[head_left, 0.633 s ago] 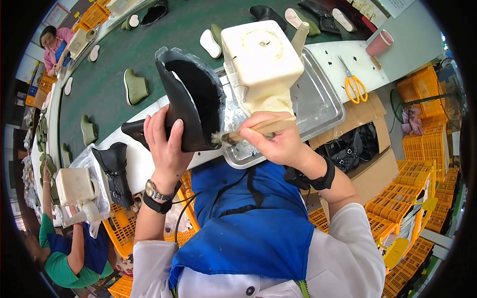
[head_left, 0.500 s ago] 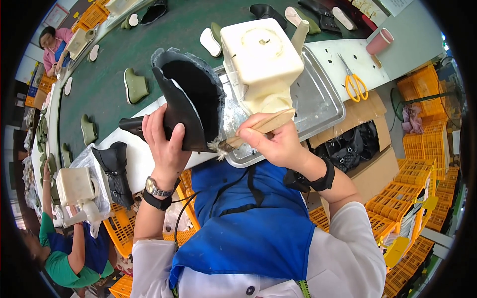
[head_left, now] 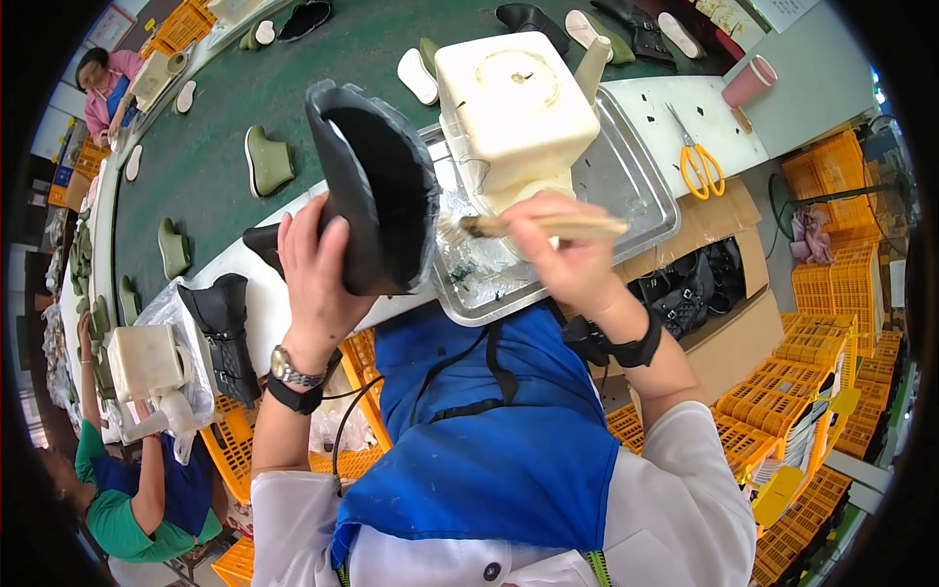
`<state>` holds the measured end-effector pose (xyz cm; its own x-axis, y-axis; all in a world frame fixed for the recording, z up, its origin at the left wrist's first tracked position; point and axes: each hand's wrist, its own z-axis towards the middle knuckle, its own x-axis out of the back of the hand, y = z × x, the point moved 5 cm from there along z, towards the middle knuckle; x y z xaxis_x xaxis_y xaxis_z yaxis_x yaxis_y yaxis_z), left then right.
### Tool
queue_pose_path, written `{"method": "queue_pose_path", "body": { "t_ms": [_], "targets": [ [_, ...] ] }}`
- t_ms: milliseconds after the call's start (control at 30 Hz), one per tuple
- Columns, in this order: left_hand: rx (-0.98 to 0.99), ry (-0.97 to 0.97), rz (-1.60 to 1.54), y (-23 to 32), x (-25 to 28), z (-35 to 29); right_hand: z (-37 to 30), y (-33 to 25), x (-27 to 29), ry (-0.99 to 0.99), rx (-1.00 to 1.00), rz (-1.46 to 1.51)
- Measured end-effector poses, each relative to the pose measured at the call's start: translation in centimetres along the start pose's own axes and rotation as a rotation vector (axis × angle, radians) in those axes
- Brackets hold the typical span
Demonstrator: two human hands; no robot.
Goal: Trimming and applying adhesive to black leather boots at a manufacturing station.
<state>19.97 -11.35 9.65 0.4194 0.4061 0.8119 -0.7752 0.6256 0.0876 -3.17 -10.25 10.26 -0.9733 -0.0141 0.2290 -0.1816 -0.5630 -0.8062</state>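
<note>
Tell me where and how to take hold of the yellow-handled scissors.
Grip the yellow-handled scissors by the two handle loops, probably best coming from the near edge of the white tabletop. The loops lie toward that edge and give broad, rounded places to grasp, while the narrow blades point away, so this approach should avoid the tips.

One bristled brush (head_left: 481, 227), one tray (head_left: 667, 217)

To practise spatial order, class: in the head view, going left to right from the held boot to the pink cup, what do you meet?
Held black boot → brush → orange-handled scissors → pink cup.
</note>
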Motion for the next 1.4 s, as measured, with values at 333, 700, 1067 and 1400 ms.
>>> {"method": "queue_pose_path", "body": {
  "t_ms": [333,700,1067,1400],
  "targets": [
    [0.713,-0.476,-1.417,-7.1,-1.4,-4.0,-1.0,5.3,6.4,0.017,-0.452,-0.217],
    [0.906,-0.993,-2.182,-0.4,-3.7,-5.1,-1.5,6.0,8.0,-0.237,-0.629,-0.332],
    [0.981,-1.051,-2.191,2.2,-5.2,-5.2,3.1,-0.7,2.8,-0.085,-0.426,0.329],
    [1.010,-1.113,-2.132,2.0,-4.7,-5.2,3.7,-3.2,-0.2,-0.288,0.163,-0.054]
  ]
}}
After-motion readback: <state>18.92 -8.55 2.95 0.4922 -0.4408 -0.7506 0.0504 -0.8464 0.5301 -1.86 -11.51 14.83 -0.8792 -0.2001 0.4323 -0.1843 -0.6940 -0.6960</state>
